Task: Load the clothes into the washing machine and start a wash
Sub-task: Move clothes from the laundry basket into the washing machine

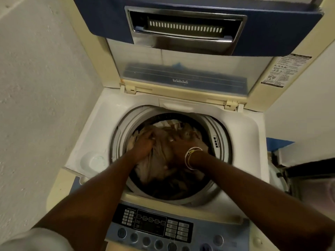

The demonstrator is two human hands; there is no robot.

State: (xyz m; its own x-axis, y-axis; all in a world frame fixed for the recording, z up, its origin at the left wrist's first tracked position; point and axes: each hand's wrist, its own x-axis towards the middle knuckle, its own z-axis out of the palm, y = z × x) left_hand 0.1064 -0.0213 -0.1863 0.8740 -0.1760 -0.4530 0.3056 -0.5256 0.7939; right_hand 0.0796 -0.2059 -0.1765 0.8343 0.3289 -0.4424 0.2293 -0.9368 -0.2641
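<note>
Left grip [145,144] clutches, right grip [182,144] presses clothes [162,153] inside the drum [121,136].

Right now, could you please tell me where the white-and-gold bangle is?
The bangle circles the right wrist, right of centre in the head view, over the beige clothes inside the round washer drum.

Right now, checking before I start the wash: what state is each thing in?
Cream and blue washing machine lid: open, raised upright.
Round grey-rimmed drum: holding clothes.
Beige crumpled clothes: inside the drum.
Left hand: grips the clothes.
Right hand: rests on the clothes, fingers blurred.
</note>
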